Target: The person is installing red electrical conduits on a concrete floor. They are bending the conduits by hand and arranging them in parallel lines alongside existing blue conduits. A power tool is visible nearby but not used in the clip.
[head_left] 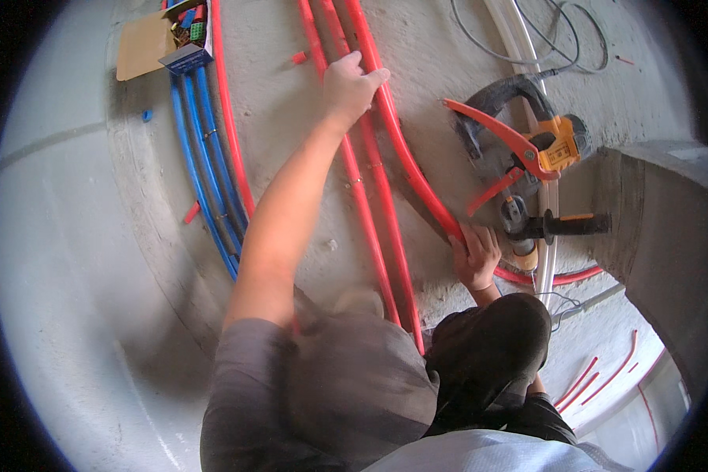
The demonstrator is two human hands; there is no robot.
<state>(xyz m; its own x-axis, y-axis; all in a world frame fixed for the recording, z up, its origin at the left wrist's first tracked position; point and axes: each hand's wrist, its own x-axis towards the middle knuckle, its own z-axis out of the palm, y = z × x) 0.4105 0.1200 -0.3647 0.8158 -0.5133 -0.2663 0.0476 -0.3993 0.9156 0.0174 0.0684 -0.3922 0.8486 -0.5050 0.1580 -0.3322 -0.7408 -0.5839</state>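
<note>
Your left hand [352,85], at 12 o'clock, is cupped w/ fingers curled over the red pipe [405,153] on the concrete floor [291,118], while your right hand [476,256] grips it at 3 o'clock, nr the orange cutter [519,149].

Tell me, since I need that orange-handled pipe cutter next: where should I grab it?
Judging by its pose, grip the orange-handled pipe cutter by its two long spread handles, which point toward the bent red plastic conduit. Come from that side, away from the yellow head.
</note>
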